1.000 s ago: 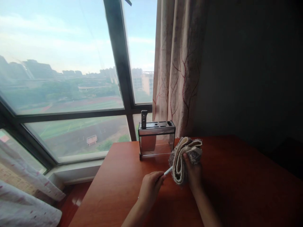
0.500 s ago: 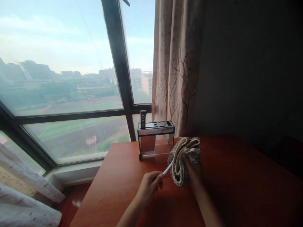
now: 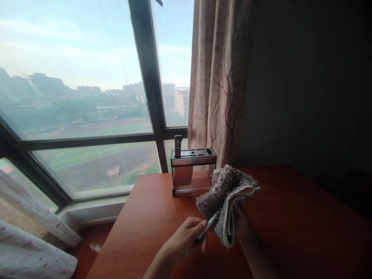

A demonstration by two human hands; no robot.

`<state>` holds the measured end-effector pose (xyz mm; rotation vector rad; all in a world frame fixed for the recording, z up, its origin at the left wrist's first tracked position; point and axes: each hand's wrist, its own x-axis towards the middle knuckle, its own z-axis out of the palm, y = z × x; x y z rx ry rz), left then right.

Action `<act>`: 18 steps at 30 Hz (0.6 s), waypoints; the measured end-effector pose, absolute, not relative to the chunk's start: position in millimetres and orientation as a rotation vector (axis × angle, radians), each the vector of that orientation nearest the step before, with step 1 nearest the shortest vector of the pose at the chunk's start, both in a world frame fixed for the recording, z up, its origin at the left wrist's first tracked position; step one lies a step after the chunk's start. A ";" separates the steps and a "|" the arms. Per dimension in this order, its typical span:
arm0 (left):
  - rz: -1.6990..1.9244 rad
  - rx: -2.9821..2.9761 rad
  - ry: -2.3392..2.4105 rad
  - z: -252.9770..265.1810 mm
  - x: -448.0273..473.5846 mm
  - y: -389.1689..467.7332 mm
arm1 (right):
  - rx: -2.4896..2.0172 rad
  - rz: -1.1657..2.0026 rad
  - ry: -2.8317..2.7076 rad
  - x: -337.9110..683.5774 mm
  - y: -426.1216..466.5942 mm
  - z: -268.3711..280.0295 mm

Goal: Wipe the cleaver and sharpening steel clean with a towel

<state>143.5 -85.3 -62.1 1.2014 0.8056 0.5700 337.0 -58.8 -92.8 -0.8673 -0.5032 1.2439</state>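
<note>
My left hand [image 3: 192, 234] is closed around a slim, light grey, stick-like utensil [image 3: 207, 226] whose exact kind I cannot tell. Its upper end goes up against the folds of a shaggy grey-brown cloth [image 3: 223, 193] with a pale underside. Behind that cloth, my right hand [image 3: 240, 221] grips it from the right; most of its fingers are hidden. The bundle is held above the table. Just beyond it stands a clear-sided knife block [image 3: 194, 159] with a black-handled knife [image 3: 178, 146] upright in its left slot.
The reddish-brown wooden table [image 3: 151, 205] spreads beneath both hands. Behind it hangs a patterned curtain [image 3: 216, 97] beside large windows [image 3: 72, 85]. A dark wall [image 3: 305, 89] is on the right, and a white curtain [image 3: 35, 248] hangs at the lower left.
The cloth has turned and opened out, now showing more of its shaggy side. My left hand has shifted slightly right and down, and more of the utensil shows.
</note>
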 end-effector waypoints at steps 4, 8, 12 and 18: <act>0.688 1.290 0.895 -70.8 149.7 -80.5 | -0.821 1.333 -0.430 331.5 -56.5 -84.4; 0.887 1.725 1.120 -74.0 150.7 -79.1 | -0.811 1.210 -0.422 322.9 -50.2 -74.2; 1.009 2.212 1.523 -72.7 146.4 -81.7 | -0.828 1.192 -0.396 316.8 -45.4 -73.4; 1.008 2.366 1.603 -72.3 139.4 -82.3 | -0.828 1.241 -0.351 314.0 -46.5 -74.4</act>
